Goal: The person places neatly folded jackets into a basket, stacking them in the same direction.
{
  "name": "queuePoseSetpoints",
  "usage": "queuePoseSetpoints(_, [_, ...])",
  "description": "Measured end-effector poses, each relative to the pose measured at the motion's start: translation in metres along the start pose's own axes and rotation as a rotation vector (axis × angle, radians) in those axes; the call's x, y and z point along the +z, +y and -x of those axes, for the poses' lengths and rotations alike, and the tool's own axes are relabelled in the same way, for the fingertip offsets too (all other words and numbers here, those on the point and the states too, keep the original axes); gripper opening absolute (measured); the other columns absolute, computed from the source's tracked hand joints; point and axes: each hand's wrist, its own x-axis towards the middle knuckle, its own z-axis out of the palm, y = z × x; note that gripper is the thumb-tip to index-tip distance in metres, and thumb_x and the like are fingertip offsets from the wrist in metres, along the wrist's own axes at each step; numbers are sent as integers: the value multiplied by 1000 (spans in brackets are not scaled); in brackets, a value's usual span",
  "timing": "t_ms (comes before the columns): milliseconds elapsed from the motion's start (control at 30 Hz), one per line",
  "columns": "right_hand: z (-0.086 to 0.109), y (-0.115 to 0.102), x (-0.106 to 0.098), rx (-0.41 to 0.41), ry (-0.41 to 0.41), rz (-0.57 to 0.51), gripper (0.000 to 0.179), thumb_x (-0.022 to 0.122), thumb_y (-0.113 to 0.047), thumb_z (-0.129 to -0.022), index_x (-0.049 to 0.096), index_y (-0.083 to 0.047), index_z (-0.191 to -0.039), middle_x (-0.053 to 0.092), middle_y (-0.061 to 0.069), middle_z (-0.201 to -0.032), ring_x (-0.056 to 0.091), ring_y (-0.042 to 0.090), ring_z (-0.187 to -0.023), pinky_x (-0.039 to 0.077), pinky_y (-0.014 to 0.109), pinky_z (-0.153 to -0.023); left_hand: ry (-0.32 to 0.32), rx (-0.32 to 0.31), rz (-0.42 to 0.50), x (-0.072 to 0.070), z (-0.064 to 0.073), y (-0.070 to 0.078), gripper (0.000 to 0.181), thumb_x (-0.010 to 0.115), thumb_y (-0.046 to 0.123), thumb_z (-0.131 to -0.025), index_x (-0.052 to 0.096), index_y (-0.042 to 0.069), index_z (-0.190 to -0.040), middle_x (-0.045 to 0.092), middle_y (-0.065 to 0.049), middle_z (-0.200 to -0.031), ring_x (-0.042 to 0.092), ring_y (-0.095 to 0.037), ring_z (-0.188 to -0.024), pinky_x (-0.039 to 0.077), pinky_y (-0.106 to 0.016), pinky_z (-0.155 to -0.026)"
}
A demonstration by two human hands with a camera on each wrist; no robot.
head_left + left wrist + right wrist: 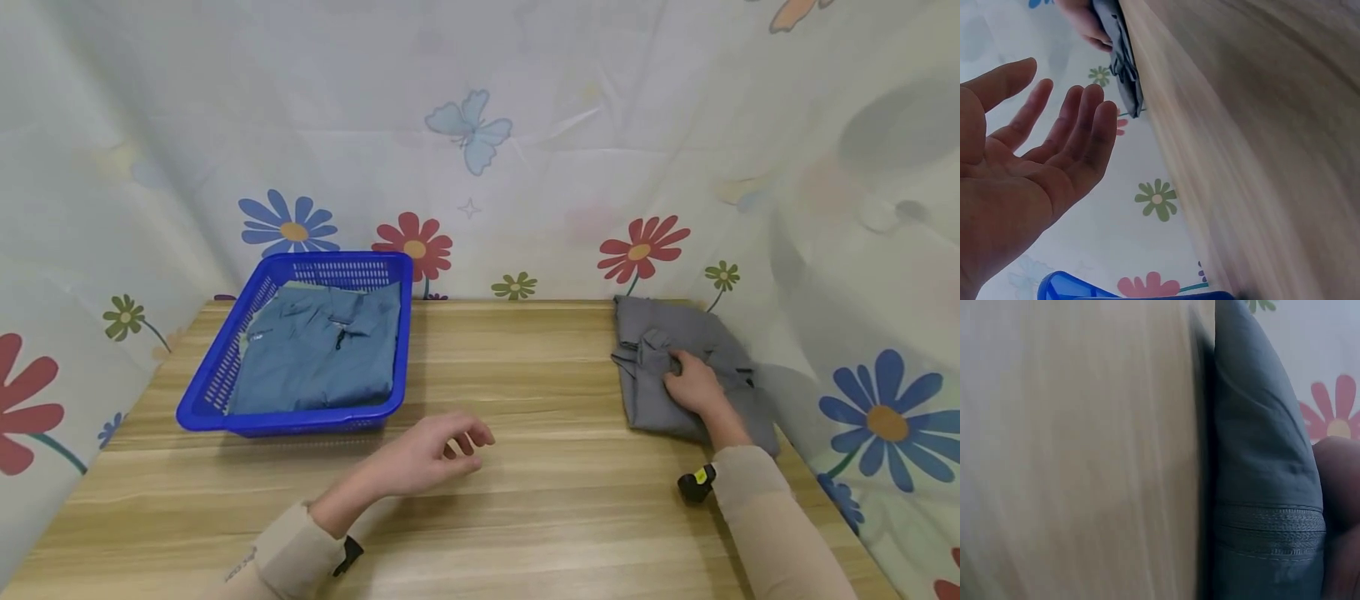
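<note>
Right grip rests on the folded gray garment at the counter's right; whether it pinches, I cannot tell. Bunched fold leftward, the garment runs lengthwise roughly near to far.

At the left of the wood-grain bench I have the blue rectangular plastic basket, a folded blue cloth garment inside. At the right edge lies the folded grey cloth garment, the person's right grip on it. The left grip is between, nearer the front.
</note>
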Motion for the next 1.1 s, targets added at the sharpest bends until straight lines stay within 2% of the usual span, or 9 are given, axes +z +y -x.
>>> queuePoseSetpoints(267, [4, -22, 11, -17, -22, 11, 54, 44, -16, -94, 35, 6, -143, 35, 34, -141, 31, 55, -125, 28, 71, -94, -33, -1, 34, 5, -3, -6, 20, 62, 26, -95, 60, 22, -115, 63, -2, -112, 59, -11, -96, 51, -26, -79])
queuePoseSetpoints(467, [3, -37, 16, -106, -26, -8, 51, 48, -13, -93, 41, 8, -138, 39, 34, -137, 33, 53, -125, 28, 66, -98, -16, 3, 37, 7, -7, -8, 21, 62, 26, -95, 61, 22, -116, 63, -2, -114, 60, -18, -99, 51, -28, -79])
queuePoseSetpoints(667, [4, -47, 22, -184, -35, -34, 49, 54, -13, -92, 46, 9, -134, 44, 35, -133, 37, 50, -124, 32, 59, -100, -20, -27, 47, 10, -9, -11, 23, 63, 24, -94, 61, 22, -117, 62, -4, -117, 60, -24, -103, 50, -30, -83])
queuePoseSetpoints(800, [4, -54, 27, -224, -37, -36, 47, 56, -14, -93, 48, 8, -134, 46, 33, -132, 39, 49, -124, 32, 58, -100, -13, -55, 66, 11, -11, -14, 26, 64, 20, -94, 61, 16, -119, 61, -5, -120, 58, -28, -105, 50, -37, -85])
queuePoseSetpoints(933, [5, -62, 32, -259, -49, -35, 47, 57, -16, -94, 48, 6, -135, 46, 32, -133, 39, 49, -125, 32, 59, -100, 12, -96, 99, 12, -14, -20, 31, 64, 19, -93, 59, 8, -122, 59, -8, -122, 56, -31, -107, 48, -44, -88])
queuePoseSetpoints(1100, [6, -72, 40, -291, -77, -43, 48, 55, -18, -96, 46, 4, -138, 45, 30, -136, 38, 47, -126, 32, 58, -101, 49, -146, 133, 10, -19, -25, 33, 64, 18, -93, 57, 6, -123, 57, -12, -124, 54, -33, -111, 44, -50, -92])
